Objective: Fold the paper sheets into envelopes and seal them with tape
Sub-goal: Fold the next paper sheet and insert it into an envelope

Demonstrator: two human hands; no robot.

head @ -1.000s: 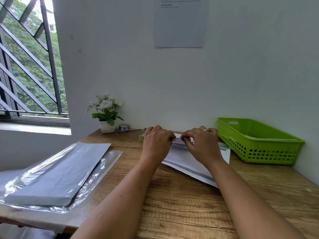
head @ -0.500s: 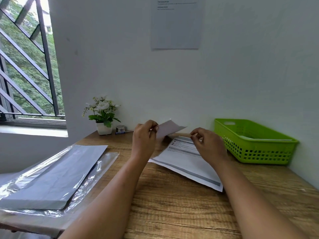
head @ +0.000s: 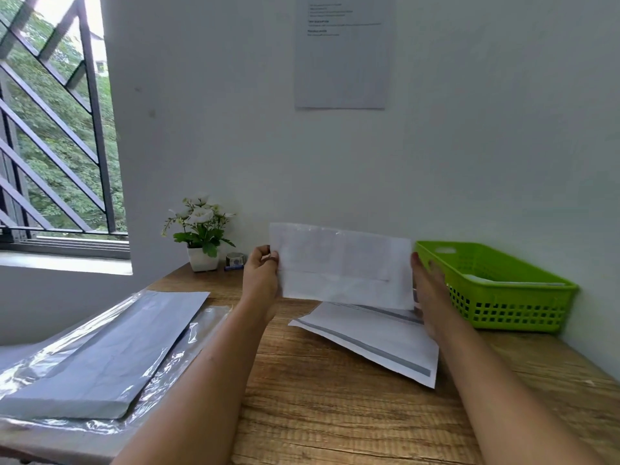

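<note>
Envelope [head: 342, 263] white, folded, held upright.

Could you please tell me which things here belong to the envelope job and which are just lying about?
Job: envelope held by left hand and right hand; printed sheet; wrapped paper stack; tape roll; green basket, probably.
Lying about: potted flowers; wall notice.

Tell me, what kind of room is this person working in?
Probably a small home or office work corner: a wooden desk sits against a white wall beside a barred window, with a printed notice on the wall and a wrapped stack of paper.
</note>
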